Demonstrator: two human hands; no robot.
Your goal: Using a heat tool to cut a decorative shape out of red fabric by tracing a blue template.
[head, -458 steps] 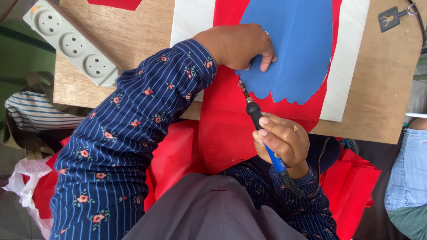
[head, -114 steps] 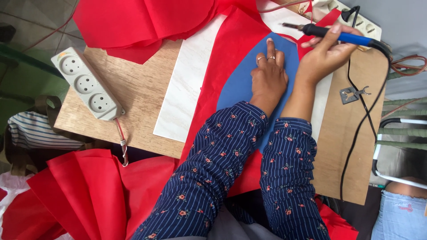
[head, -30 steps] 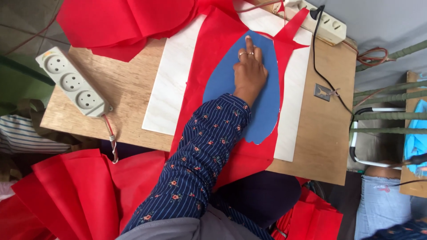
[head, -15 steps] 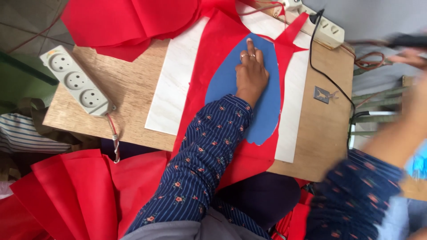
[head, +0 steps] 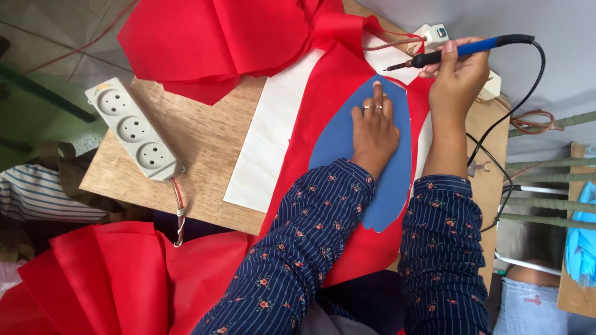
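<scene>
The left hand (head: 374,127) lies flat on the blue template (head: 347,146), fingers together and stretched out, pressing it onto the red cloth (head: 332,80) over a white sheet (head: 267,142) on the wooden board (head: 198,139). The template's tip lies just beyond the fingertips, near the board's far edge; its rounded end sits by the sleeves.

The right hand (head: 458,71) pinches a hot knife (head: 462,49), blue-handled, between thumb and fingers, held above the cloth with the tip pointing left, just past the template's tip. Its black cord (head: 528,93) loops down the board's right side.

A heap of red cloth (head: 217,43) crowds the far left corner. A power strip (head: 133,130) lies on the left edge, well apart from the hands, with bare wood between it and the sheet. A second power strip (head: 434,34) sits beside the knife.

Half a second ago the right arm was a blur off to the right; now the hand is over the far end with the knife, while the left hand has stayed put
</scene>
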